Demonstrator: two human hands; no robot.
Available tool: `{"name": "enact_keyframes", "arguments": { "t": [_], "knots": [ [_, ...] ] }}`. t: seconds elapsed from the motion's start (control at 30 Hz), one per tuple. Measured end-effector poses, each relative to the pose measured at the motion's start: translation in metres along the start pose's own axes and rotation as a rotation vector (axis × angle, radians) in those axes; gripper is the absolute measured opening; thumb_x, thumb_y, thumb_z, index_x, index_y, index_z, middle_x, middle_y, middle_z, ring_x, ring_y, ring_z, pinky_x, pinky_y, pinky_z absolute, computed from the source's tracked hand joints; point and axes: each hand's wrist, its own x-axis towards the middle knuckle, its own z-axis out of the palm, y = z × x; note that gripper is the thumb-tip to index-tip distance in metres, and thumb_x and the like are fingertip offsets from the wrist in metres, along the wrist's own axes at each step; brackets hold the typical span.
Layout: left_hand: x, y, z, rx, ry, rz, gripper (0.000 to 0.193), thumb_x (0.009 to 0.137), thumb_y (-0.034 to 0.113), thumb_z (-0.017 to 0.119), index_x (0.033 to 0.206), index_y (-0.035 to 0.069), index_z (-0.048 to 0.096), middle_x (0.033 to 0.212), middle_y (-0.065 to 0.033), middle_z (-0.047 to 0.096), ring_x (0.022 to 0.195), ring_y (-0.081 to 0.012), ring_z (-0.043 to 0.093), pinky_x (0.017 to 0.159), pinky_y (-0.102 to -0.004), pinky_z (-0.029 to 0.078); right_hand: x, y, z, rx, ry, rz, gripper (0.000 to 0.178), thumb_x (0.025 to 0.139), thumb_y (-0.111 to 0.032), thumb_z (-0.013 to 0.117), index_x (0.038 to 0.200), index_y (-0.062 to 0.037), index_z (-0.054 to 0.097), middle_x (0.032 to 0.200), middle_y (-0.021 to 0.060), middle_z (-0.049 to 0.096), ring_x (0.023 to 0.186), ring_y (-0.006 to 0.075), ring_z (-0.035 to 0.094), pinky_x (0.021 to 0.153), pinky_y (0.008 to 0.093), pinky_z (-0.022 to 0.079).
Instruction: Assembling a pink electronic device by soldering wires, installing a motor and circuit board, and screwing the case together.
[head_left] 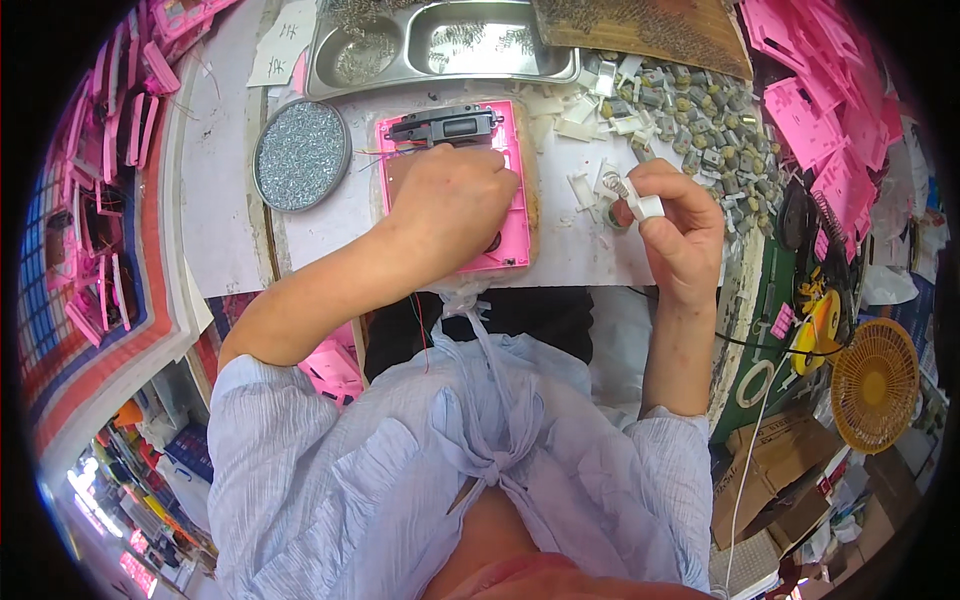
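Note:
A pink plastic casing [513, 225] lies on the table in front of me, with a black speaker-like module [460, 127] and thin wires at its far end. My left hand [458, 195] rests over the casing with its fingers curled, and what they hold, if anything, is hidden beneath it. At the right, raised above the table, my right hand [680, 225] pinches a small white plastic part [648, 207] between thumb and fingers. A metal coil spring [614, 184] stands at the far end of that part.
A round dish of small silvery screws [302, 155] is left of the casing. Behind it stands a steel tray [445, 80] with springs. Many small grey motors [715, 135] and white parts heap at the right, beside stacked pink casings [815, 115]. A yellow fan [874, 385] is further right.

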Motion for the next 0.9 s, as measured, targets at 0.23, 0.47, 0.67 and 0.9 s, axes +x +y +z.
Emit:
{"name": "enact_keyframes", "arguments": {
  "t": [0.23,0.47,0.67,0.9],
  "knots": [
    [-0.003,-0.002,0.003,-0.221,0.125,-0.144,0.013,0.083,0.012,0.074,0.091,0.004,0.070,0.083,-0.0099,0.066,0.077,-0.0294,0.066,0.068,-0.0416,0.052,0.003,0.002,-0.001,-0.137,0.016,0.046,0.030,0.082,-0.002,0.077,0.111,0.0043,0.072,0.111,0.0112,0.067,0.103,0.0203,0.062,0.090,0.0329,0.048],
    [-0.041,-0.025,-0.011,-0.590,0.336,-0.302,0.009,0.086,0.005,0.077,0.093,0.001,0.073,0.082,-0.0053,0.065,0.061,-0.0117,0.057,0.055,-0.0267,0.045,0.024,0.010,0.027,-1.027,-0.224,-0.247,0.029,0.071,-0.009,0.084,0.099,-0.0093,0.075,0.096,0.0064,0.068,0.091,0.0262,0.061,0.078,0.0357,0.051],
    [-0.048,-0.017,0.004,-0.615,0.505,-0.313,0.007,0.087,0.003,0.076,0.092,0.001,0.072,0.085,-0.0057,0.066,0.062,-0.0104,0.057,0.054,-0.0252,0.045,0.043,0.011,0.055,-1.294,-0.382,-0.344,0.021,0.070,-0.010,0.079,0.089,-0.0086,0.073,0.091,0.0048,0.064,0.092,0.0253,0.060,0.074,0.0382,0.055],
    [-0.046,-0.017,0.014,-0.601,0.563,-0.308,0.007,0.087,0.001,0.076,0.090,0.001,0.070,0.084,-0.0056,0.066,0.060,-0.0098,0.055,0.053,-0.0245,0.044,0.059,0.011,0.060,-1.247,-0.531,-0.393,0.026,0.070,-0.005,0.082,0.094,-0.0074,0.073,0.094,0.0053,0.067,0.089,0.0269,0.061,0.072,0.0379,0.054]
  ]
}}
